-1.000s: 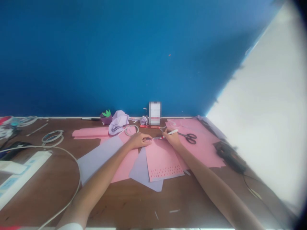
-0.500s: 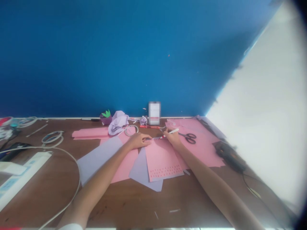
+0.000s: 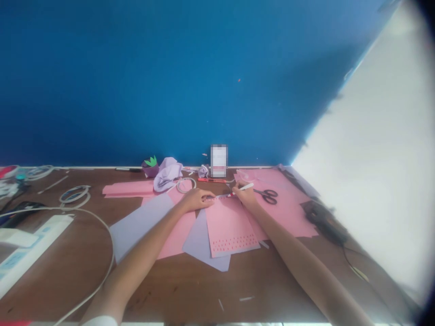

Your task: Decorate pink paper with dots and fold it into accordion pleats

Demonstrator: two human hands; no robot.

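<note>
My left hand (image 3: 197, 199) lies with curled fingers pressed on a thin ruler (image 3: 219, 196) at the far edge of a pink sheet (image 3: 229, 226). That sheet has rows of small red marks near its front edge. My right hand (image 3: 244, 194) is closed around a white pen (image 3: 245, 186), its tip at the ruler's right end. Lilac sheets (image 3: 139, 222) and more pink paper lie under and around the marked sheet.
Black-handled scissors (image 3: 268, 195) lie just right of my right hand. A red pen (image 3: 210, 180), crumpled lilac paper (image 3: 167, 174) and a small purple paper object with green top (image 3: 150, 165) sit by the blue wall. Tape rolls (image 3: 74, 194), a white cable (image 3: 102, 253) and a power strip (image 3: 30, 246) lie left; a dark tool (image 3: 324, 222) right.
Nearly nothing differs; both hands stay at the ruler, and the pen in my right hand has shifted only slightly.
</note>
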